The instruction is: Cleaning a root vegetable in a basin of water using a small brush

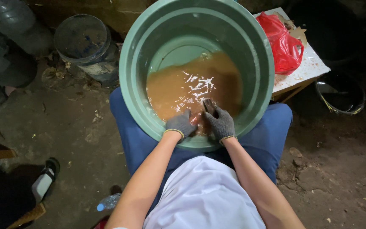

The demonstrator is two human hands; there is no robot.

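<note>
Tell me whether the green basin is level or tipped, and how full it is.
Tipped and partly full. The green basin leans toward the person: brown water pools at the near side, leaving the far bottom bare. Both gloved hands, left hand and right hand, are in it.

— How many basins?
— One green basin (259, 63), one dark bucket (85, 42), one red bag (282, 42).
— And gloves?
— Two grey gloves — left hand (181, 124), right hand (221, 123). One plastic bottle (108, 202).

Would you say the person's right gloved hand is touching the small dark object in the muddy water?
Touching: the head view shows the right hand gripping the dark object.
</note>
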